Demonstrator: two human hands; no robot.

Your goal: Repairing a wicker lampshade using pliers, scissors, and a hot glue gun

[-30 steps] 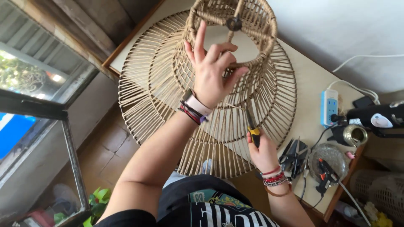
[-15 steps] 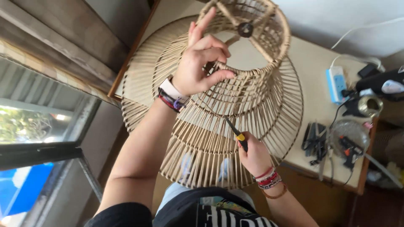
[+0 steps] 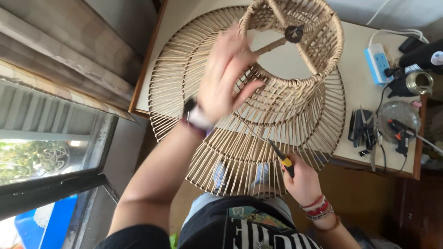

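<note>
Your left hand (image 3: 226,78) lies blurred with open fingers on the woven lampshade (image 3: 258,120), and your right hand (image 3: 302,182) has a closed grip on a screwdriver (image 3: 279,157).

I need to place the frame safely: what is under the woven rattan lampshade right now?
Under the woven rattan lampshade lies a pale tabletop; its near rim overhangs the person's knees. Anything beneath the dense spokes is hidden.
</note>
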